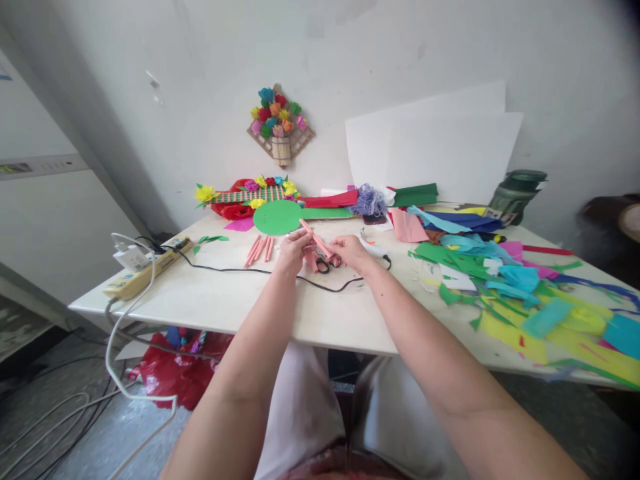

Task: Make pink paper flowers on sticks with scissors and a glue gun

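Hands meet over the middle of the white counter (pixel 240 303): my left hand (pixel 293 250) and right hand (pixel 350 251) both pinch a rolled pink paper tube (pixel 315 240), which slants up to the left between them, just above a pair of scissors (pixel 327 263) and a black cable (pixel 225 270). More pink tubes (pixel 260 250) lie near the left hand beside a green paper disc (pixel 277 217), a power strip (pixel 147 267) sits at the left edge, and loose coloured paper scraps (pixel 525 293) cover the right side. Beyond, I see white sheets (pixel 450 153) leaning on the pale wall, where a paper flower plaque (pixel 280 127) hangs.
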The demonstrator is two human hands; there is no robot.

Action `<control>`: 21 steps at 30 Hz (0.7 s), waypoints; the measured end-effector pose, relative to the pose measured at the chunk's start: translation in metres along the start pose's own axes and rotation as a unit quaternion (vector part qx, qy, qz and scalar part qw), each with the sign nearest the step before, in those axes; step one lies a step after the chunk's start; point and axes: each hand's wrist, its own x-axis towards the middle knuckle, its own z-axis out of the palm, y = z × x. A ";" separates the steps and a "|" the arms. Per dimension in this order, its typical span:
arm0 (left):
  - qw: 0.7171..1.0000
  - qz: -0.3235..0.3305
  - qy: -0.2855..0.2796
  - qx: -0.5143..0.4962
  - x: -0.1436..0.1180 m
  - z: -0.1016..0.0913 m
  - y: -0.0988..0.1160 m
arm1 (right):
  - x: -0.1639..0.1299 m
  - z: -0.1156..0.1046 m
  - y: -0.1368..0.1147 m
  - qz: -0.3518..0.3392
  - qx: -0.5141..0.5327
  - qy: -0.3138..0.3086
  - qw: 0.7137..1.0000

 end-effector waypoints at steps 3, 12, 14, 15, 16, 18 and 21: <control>1.000 0.001 -0.001 0.004 0.000 0.000 0.000 | 0.003 0.000 0.004 -0.017 -0.017 0.004 1.000; 0.999 -0.019 -0.025 0.027 0.000 0.001 -0.002 | 0.004 0.003 0.002 -0.041 -0.097 0.043 0.993; 0.999 -0.018 -0.017 0.025 -0.001 0.001 -0.002 | 0.003 0.004 0.001 -0.036 -0.099 0.046 0.993; 1.000 -0.015 -0.012 0.022 -0.001 0.001 -0.001 | 0.003 0.003 0.001 -0.031 -0.098 0.047 0.994; 1.000 -0.011 -0.006 0.019 -0.001 0.001 -0.001 | 0.003 0.003 0.000 -0.027 -0.100 0.047 0.993; 1.000 0.000 0.005 0.013 0.000 0.001 0.001 | 0.003 0.002 0.001 -0.024 -0.126 0.052 0.990; 0.999 0.014 0.028 0.002 0.001 -0.002 0.002 | 0.002 0.000 0.003 -0.054 -0.256 0.067 0.963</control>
